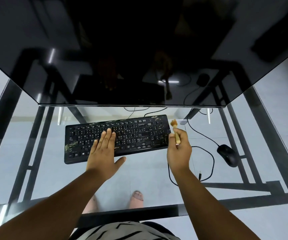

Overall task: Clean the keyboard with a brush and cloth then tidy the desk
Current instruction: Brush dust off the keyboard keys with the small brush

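My left hand [103, 149] lay flat on the keyboard [117, 138], fingers straight and together over the middle keys, thumb spread out toward 3 o'clock past the near edge. My right hand [178, 149] sat just off the keyboard's right end, fingers curled round the wooden handle of the brush [174, 130]. The brush ran from about 5 o'clock up to 11 o'clock, its tan bristles pointing away from me and hovering beside the keyboard's far right corner; I could not tell whether they touched it. The keyboard was black, its long axis running 9 to 3 o'clock with the right end tipped slightly away from me, and it carried pale smudges near its left side. It rested on the glass desk [148, 177], at 12 o'clock from me, in front of the dark monitor [139, 49]. A black mouse [227, 155] lay at 3 o'clock from the keyboard, well apart, its cable [209, 158] looping across the glass.
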